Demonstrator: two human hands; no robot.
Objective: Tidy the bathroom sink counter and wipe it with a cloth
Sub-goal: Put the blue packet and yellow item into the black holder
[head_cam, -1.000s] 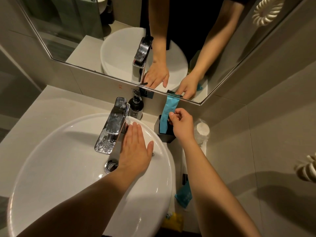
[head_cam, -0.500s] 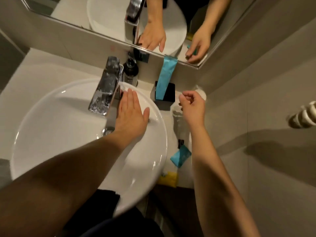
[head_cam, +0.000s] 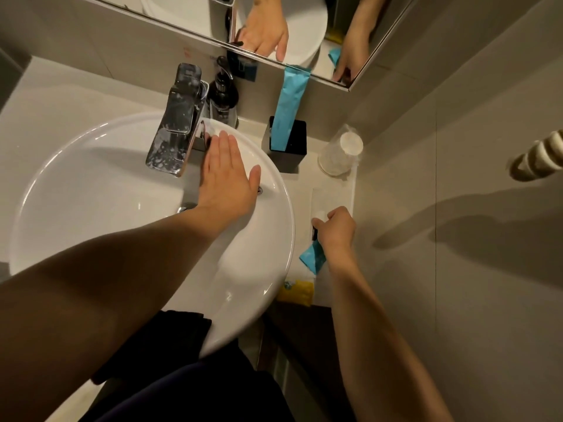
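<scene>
My right hand (head_cam: 336, 231) is down on the narrow strip of counter (head_cam: 335, 196) between the basin and the side wall, fingers curled around a small white-capped tube (head_cam: 320, 215) that lies there; I cannot tell how firmly it is gripped. Just beneath my wrist lies one blue packet (head_cam: 313, 258), and nearer the counter's front edge one yellow packet (head_cam: 296, 291). My left hand (head_cam: 227, 178) lies flat and open on the white basin (head_cam: 91, 184), holding nothing, its fingertips just beside the chrome faucet (head_cam: 178, 123). Behind the basin I count three containers: one black square holder (head_cam: 297, 147) with a single blue tube (head_cam: 289, 108) standing in it, one clear plastic-wrapped cup (head_cam: 341, 153) upside down beside it, and one dark pump bottle (head_cam: 222, 99) by the faucet.
</scene>
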